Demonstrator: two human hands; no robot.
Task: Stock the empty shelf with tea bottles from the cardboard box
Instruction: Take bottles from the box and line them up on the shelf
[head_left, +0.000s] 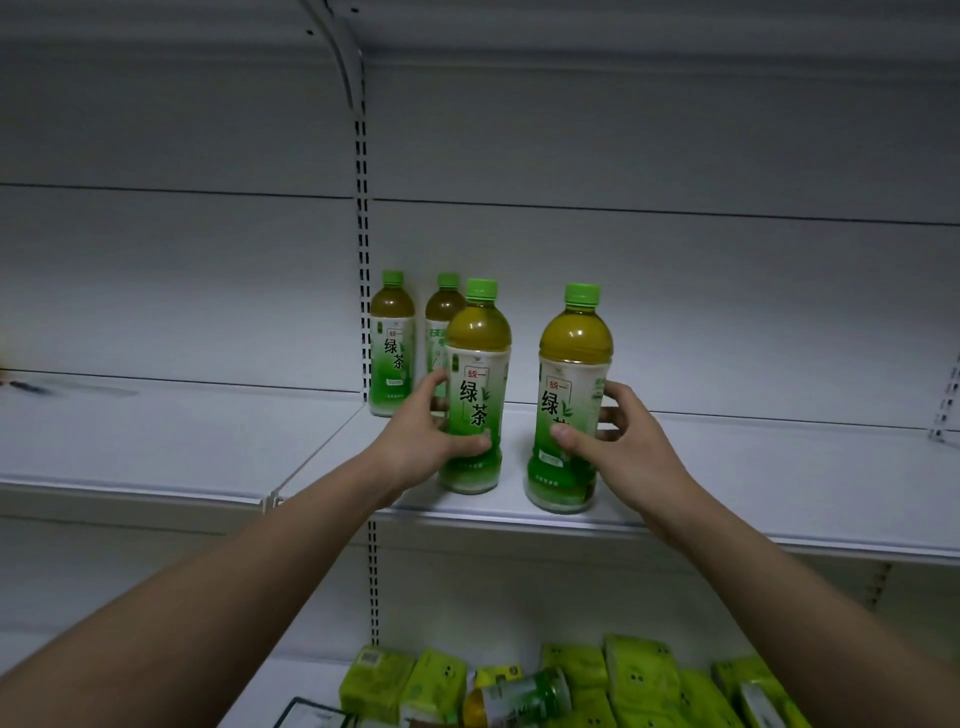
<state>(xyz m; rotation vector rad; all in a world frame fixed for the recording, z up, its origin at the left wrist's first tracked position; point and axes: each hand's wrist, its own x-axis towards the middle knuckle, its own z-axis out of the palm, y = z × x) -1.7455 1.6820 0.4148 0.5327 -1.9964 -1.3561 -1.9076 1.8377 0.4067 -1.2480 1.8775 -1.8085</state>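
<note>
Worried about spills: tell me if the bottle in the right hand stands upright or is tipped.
Upright. The green tea bottle in the right hand has its base on the shelf and its cap straight above.

The left hand (423, 439) holds one tea bottle (475, 395) and the right hand (621, 441) holds another bottle (569, 410), both standing upright near the front of the white shelf (753, 483), with two more bottles (390, 345) standing behind them by the back wall.

A shop — white slotted-upright shelving (675, 499), identical tea bottles (393, 343), packaged goods (644, 670) below.
</note>
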